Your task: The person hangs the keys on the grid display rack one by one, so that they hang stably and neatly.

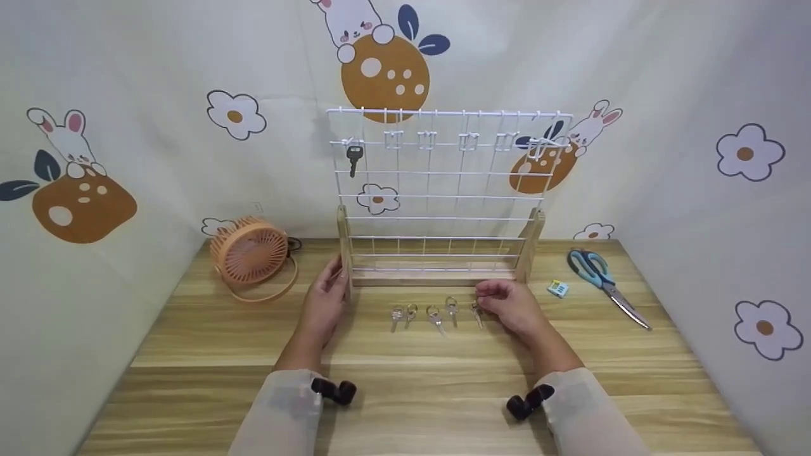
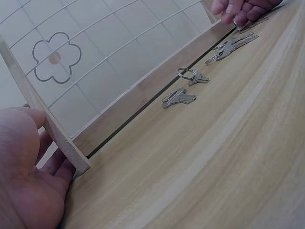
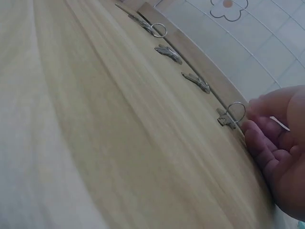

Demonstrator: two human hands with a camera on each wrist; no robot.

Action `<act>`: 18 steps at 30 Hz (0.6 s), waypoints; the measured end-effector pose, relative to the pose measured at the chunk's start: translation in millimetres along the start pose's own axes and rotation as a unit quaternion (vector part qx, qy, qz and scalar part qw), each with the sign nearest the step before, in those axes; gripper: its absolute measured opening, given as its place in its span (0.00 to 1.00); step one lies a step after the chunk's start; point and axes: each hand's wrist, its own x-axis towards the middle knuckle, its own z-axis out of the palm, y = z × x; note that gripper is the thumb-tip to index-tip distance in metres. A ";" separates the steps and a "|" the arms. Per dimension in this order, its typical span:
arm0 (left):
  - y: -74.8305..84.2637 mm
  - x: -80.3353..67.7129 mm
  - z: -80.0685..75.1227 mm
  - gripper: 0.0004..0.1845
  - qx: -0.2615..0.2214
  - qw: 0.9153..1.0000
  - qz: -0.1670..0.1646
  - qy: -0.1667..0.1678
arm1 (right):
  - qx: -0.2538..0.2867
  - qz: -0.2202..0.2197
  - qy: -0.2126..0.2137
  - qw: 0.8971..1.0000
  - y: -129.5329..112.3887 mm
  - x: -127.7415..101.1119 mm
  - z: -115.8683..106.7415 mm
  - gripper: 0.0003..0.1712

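A white wire grid rack [image 1: 443,190] stands on wooden posts at the back of the table. One black-headed key [image 1: 354,158] hangs on its upper left hook. Several silver keys [image 1: 434,316] lie in a row in front of it. My left hand [image 1: 326,303] holds the rack's left post [image 2: 57,138], thumb in front and fingers behind. My right hand [image 1: 504,304] has curled fingertips pinching the rightmost key [image 3: 231,117] at its ring; the key lies on the table. More keys [image 2: 178,98] lie loose between the hands.
An orange desk fan [image 1: 249,252] stands at the back left. Blue-handled scissors [image 1: 602,278] and a small blue-and-yellow item [image 1: 557,289] lie at the right. Patterned cloth walls close in the wooden table [image 1: 412,405] on three sides.
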 end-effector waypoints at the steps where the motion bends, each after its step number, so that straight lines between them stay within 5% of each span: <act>1: 0.4 0.1 -0.1 0.28 -0.002 1.000 0.000 0.001 | -0.017 -0.003 -0.005 1.000 0.3 0.4 -0.4 0.13; 18: 1.8 -2.5 -0.4 0.29 0.003 1.000 -0.002 -0.010 | -0.104 -0.025 -0.018 0.994 3.4 -0.6 -3.7 0.08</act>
